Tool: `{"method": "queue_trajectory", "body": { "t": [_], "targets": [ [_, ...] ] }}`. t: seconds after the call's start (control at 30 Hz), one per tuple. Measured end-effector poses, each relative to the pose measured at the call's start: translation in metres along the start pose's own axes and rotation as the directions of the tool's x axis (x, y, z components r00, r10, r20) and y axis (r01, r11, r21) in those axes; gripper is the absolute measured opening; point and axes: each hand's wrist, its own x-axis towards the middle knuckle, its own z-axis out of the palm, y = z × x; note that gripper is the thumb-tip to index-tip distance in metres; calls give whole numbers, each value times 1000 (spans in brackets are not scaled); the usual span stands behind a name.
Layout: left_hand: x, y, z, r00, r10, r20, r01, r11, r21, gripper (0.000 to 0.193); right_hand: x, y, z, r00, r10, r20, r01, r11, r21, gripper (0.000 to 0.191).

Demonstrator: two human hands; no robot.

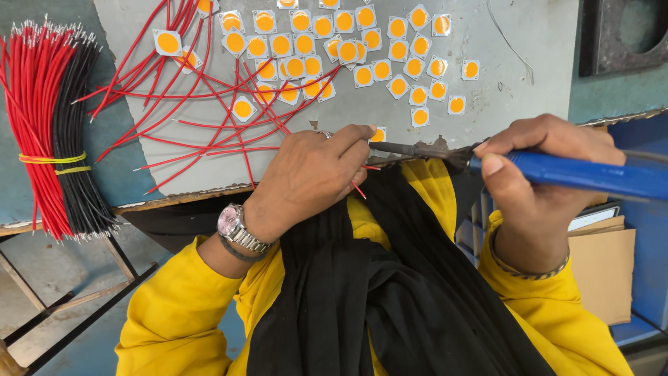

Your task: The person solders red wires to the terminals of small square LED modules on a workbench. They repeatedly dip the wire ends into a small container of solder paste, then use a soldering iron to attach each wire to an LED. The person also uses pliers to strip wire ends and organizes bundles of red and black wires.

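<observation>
We work at the near edge of the desk [529, 76], a grey sheet laid over a blue-green top. Our right hand [539, 163] wraps the blue handle of the soldering iron [487, 163], thumb pressed along the top and fingers curled shut around it – a pen-like grip that, we judge, keeps the dark tip steady and level. The iron runs leftward, its tip meeting a small square LED chip [378, 134] that sits right at the near edge.

Our left hand [313, 174] rests knuckles-up beside it, fingers drawn together and pinching down on a red wire [359, 189], whose short end pokes out below the fingertips. The chip lies just beyond those fingertips, half hidden by them, touching or nearly so; whether the wire end already sits on the chip's pad we cannot tell. Holding it so close likely pins wire and chip against the iron's push.

Toward the far edge lie many loose chips [362, 49] – white squares with orange centres – and left of them finished ones trailing red leads [209, 118]. At the left edge lies a tied bundle of red and black wires [52, 132], within reach.
</observation>
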Motion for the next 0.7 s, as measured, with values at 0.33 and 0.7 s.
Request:
{"method": "queue_trajectory", "body": {
  "t": [0.33,0.7],
  "targets": [
    [-1,2,1,1000,2,-9,-2,1000,-11,26,3,-6,-2,985,-158,73,160,987,-14,22],
    [0,1,1,1000,-3,-4,3,1000,-19,26,-5,6,-10,995,-94,22,94,996,-9,24]
  ]
}}
